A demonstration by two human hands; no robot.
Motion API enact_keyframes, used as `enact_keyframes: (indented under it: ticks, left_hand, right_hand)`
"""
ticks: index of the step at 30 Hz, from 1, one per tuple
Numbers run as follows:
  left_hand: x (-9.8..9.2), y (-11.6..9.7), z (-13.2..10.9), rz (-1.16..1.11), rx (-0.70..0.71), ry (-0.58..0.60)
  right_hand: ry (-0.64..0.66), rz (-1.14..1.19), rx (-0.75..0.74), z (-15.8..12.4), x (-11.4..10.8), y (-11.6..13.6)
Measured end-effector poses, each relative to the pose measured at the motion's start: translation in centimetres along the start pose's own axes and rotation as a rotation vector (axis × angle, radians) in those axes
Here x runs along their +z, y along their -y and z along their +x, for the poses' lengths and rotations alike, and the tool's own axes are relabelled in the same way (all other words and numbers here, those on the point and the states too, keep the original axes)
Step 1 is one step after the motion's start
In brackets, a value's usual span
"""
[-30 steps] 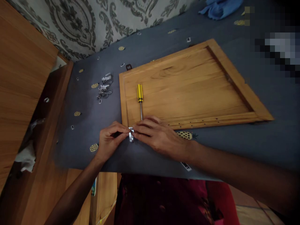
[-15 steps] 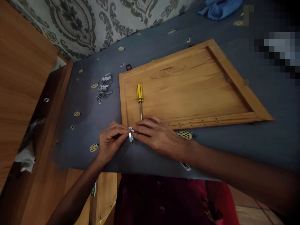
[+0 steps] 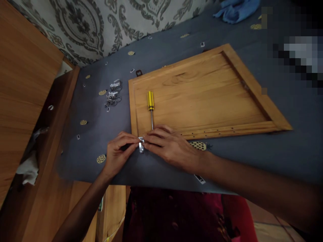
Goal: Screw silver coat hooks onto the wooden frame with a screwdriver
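At the near left corner of a framed wooden panel (image 3: 207, 97), a small silver metal hinge (image 3: 141, 148) sits between my hands at the frame's edge. My left hand (image 3: 117, 151) pinches it from the left with thumb and forefinger. From the right, the fingertips of my right hand (image 3: 174, 144) close on the same hinge, while the rest of that hand covers part of the frame's near rail. A screwdriver (image 3: 150, 101) with a yellow and black handle lies on the panel, its tip hidden behind my right fingers.
Several loose metal hinges (image 3: 113, 94) lie on the dark grey patterned cloth (image 3: 93, 107) left of the panel. A blue cloth (image 3: 236, 10) rests at the back right. Wooden furniture (image 3: 27, 84) stands along the left side, and a patterned wall covering (image 3: 78, 27) rises behind.
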State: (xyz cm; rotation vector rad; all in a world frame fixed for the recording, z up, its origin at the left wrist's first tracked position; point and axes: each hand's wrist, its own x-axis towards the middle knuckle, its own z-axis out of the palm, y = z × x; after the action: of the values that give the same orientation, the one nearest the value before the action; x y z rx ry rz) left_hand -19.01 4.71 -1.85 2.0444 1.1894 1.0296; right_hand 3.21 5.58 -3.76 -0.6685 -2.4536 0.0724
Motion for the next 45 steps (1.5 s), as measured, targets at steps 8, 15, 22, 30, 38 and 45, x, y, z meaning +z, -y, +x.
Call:
enact_keyframes:
  ticks: [8,15,22,30,38,45]
  left_hand:
    - [-0.1,0.1,-0.2,-0.012,-0.038,0.016]
    - [-0.2,0.2,-0.4,-0.039,-0.064,0.023]
    - [-0.8,0.1,-0.9,-0.122,-0.136,0.11]
    - [-1.4,-0.1,-1.3,0.011,-0.12,0.229]
    - [-1.2,-0.2,-1.0,0.075,-0.101,0.292]
    - [-0.5,0.2,-0.9,0.085,-0.096,0.205]
  right_hand:
    - [-0.014,0.012,-0.003,-0.1,0.1,0.0]
    - [-0.04,0.004,-0.009,0.0,-0.1,0.0]
    - [-0.034,0.023,-0.011,0.0,0.0,-0.1]
    - [-0.081,0.011,-0.026,0.1,0.0,0.0]
    - [-0.054,0.042,-0.012,-0.2,0.3,-0.1]
    - [-0.102,0.053,-0.023,-0.2,0.8,-0.2]
